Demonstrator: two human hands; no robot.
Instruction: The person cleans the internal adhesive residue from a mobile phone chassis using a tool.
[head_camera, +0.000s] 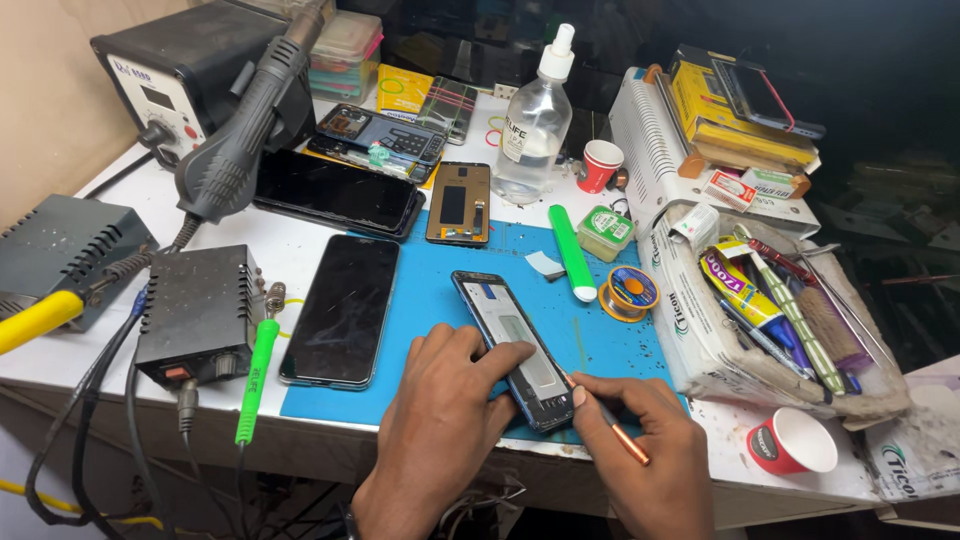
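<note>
An opened phone frame (510, 335) lies on the blue work mat (440, 290), slanted toward me. My left hand (440, 420) presses on its lower left part, fingers over the edge. My right hand (645, 455) grips a thin copper-coloured tool (620, 435) like a pen, its tip touching the frame's lower right edge. A black phone (340, 310) lies face up on the mat's left edge.
A hot-air station (180, 75) with its handle (240, 130), a small black supply (195, 310) and a green soldering iron (255, 375) stand at left. More phones (335, 190), a clear bottle (535, 125), solder spool (630, 292), tool box (770, 310) and red cups (792, 442) surround the mat.
</note>
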